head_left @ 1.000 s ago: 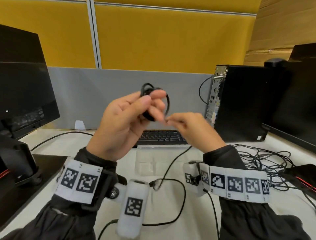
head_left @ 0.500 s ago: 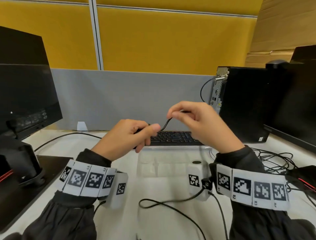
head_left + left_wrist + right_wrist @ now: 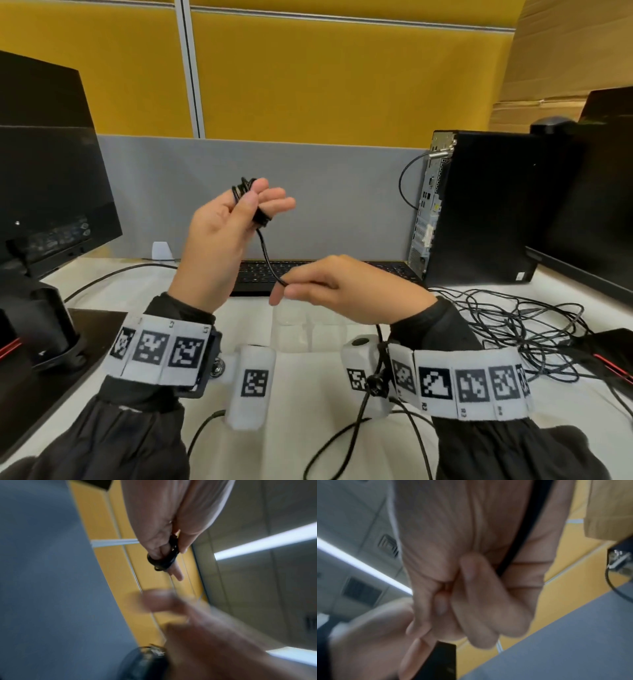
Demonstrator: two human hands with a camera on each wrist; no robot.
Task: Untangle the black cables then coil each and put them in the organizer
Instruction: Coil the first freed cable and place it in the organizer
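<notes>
Smooth black rubbery cable point(image 3: 263, 246) above a matt white desk point(image 3: 308, 428); behind it, a felt-like grey partition point(image 3: 308, 192) and matt black computer tower point(image 3: 496, 205).

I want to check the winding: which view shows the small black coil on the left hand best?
The head view: the coil sits sharp on the left hand, its tail running to the right hand. The left wrist view shows it blurrier, the right wrist view not at all.
</notes>
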